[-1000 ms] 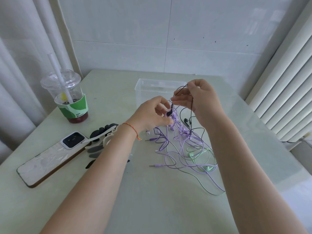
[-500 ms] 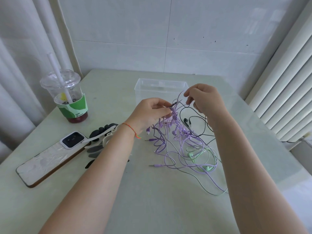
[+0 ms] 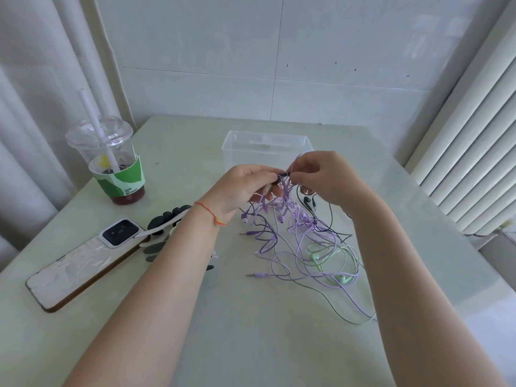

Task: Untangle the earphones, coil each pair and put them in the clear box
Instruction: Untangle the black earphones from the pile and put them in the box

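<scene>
Hands, left (image 3: 245, 188) and right (image 3: 321, 177), pinching tangled earphones (image 3: 293, 233), fingertips hidden among cords.

you're looking down at a pale green table (image 3: 251, 331) with a smooth, faintly glossy top, pushed into a corner. at twelve o'clock a wall of large white tiles (image 3: 307, 65) rises behind it, with grey grout lines and a few small dark specks near one o'clock. at nine to ten o'clock white curtain folds (image 3: 33, 107) hang down. at two to three o'clock a white ribbed radiator (image 3: 469, 163) slants along the table's edge. soft, even daylight fills the room, and the tiles show a dim reflection at one o'clock.
</scene>
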